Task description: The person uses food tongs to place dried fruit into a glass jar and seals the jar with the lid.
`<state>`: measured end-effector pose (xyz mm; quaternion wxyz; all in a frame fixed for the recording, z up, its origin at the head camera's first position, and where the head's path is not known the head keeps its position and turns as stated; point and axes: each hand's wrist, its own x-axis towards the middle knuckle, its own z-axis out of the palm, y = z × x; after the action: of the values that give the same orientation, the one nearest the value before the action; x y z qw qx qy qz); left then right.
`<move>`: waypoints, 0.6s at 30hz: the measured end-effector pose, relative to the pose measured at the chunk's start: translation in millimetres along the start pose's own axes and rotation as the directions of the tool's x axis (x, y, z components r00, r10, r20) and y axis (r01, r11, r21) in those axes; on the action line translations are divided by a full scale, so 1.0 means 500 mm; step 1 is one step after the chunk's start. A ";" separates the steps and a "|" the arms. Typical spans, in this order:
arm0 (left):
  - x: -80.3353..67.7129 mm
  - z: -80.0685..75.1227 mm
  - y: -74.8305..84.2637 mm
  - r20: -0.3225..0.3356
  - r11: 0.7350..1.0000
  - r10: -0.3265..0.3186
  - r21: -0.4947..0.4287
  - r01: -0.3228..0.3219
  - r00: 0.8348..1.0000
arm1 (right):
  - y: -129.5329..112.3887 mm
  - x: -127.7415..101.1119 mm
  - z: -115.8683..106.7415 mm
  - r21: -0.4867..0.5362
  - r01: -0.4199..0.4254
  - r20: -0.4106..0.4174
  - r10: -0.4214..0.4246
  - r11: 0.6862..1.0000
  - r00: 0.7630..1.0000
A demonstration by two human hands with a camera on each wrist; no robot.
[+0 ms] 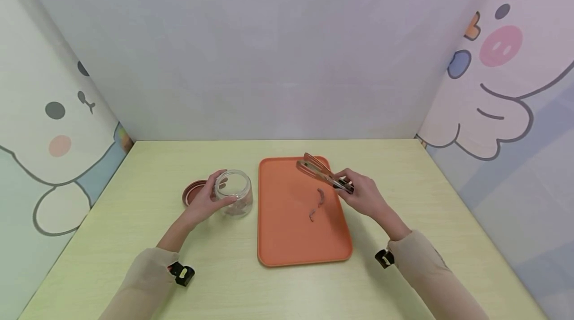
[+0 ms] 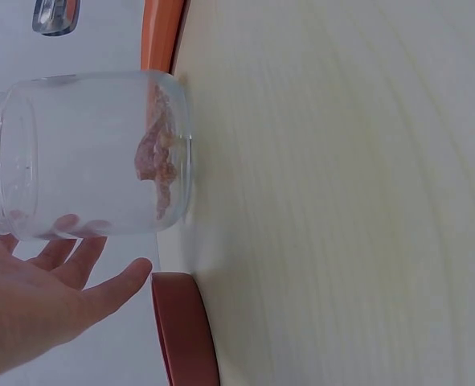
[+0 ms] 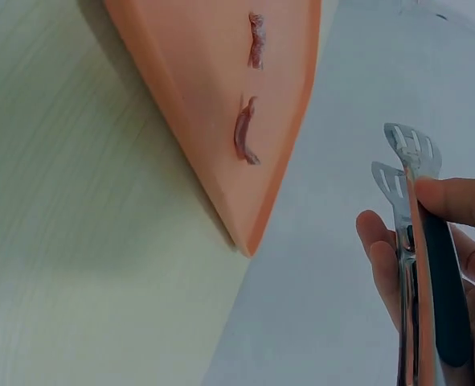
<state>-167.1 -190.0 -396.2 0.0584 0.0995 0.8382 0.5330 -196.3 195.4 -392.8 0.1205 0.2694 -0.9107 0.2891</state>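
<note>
A clear glass jar [image 1: 234,193] stands on the table, and my left hand [image 1: 208,204] curls around its upper part. Several reddish-brown dried strips [image 2: 158,153] lie at the bottom of the jar. Over the right side of an orange tray [image 1: 287,240], my right hand [image 1: 362,193] grips metal tongs [image 1: 319,170] with black handle grips. In the right wrist view the slotted tips of the tongs [image 3: 414,153] stand slightly apart, with nothing seen between them. Two small dark strips [image 1: 320,197] lie on the tray below the tongs.
A reddish-brown round lid [image 1: 192,191] lies on the table just left of the jar, partly behind my left hand. The pale wooden table [image 1: 148,175] meets a light curtain [image 1: 269,85] at the back, with cartoon-printed cloth [image 1: 498,85] at the sides.
</note>
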 end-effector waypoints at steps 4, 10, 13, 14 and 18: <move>0.000 0.000 -0.002 0.001 1.000 0.004 -0.005 -0.004 1.000 | 0.002 -0.018 -0.004 -0.011 -0.070 0.036 0.070 0.997 0.997; 0.001 0.000 -0.004 0.000 1.000 0.004 -0.007 -0.004 1.000 | 0.007 -0.044 -0.007 -0.037 -0.127 0.061 0.129 0.991 0.990; 0.001 0.001 -0.003 -0.001 1.000 0.003 -0.006 -0.003 1.000 | 0.010 -0.056 -0.006 -0.042 -0.149 0.073 0.152 0.988 0.986; 0.001 0.001 -0.003 -0.002 1.000 0.003 -0.006 -0.003 1.000 | 0.010 -0.060 -0.006 -0.044 -0.157 0.076 0.160 0.987 0.984; 0.001 0.001 -0.002 -0.002 1.000 -0.005 -0.002 0.005 1.000 | 0.012 -0.074 -0.002 -0.059 -0.182 0.074 0.186 0.982 0.980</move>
<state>-167.5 -189.9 -397.5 0.0589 0.0970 0.8381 0.5336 -169.2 215.7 -408.9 0.0639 0.1921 -0.9429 0.2645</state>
